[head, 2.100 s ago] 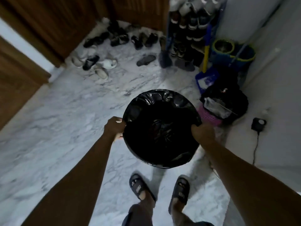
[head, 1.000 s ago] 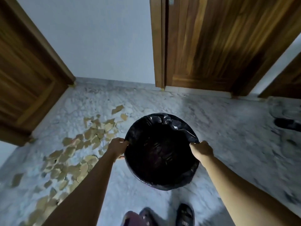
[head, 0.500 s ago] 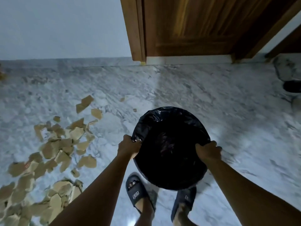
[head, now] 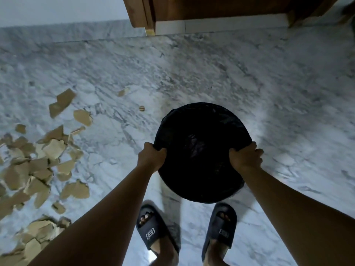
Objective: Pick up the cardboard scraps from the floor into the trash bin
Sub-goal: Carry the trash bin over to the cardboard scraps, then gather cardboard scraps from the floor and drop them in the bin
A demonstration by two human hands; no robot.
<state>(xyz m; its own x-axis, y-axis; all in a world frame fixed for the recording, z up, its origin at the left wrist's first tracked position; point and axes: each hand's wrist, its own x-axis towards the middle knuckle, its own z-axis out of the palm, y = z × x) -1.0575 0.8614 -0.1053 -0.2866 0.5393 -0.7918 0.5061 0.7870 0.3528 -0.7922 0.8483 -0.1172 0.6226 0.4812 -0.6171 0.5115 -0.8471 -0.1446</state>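
In the head view we look down on a marble floor [head: 201, 70]. We see the left hand [head: 151, 158] gripping the bin [head: 201, 131] at its left rim, fingers curled over the black liner. The right hand [head: 245, 158] grips the right rim in the same way. The bin sits between the two arms, just ahead of two feet in dark slippers [head: 153, 229]. We cannot tell whether it touches the floor. Its inside is too dark for us to make out.

The scraps [head: 53, 148] lie in a loose, overlapping heap at the floor's left side, well apart from the bin. Two small scraps [head: 142, 108] lie nearer it, towards the floor's far edge. Along that far edge we see a pale wall [head: 57, 8] and the foot of a wooden door [head: 221, 6].
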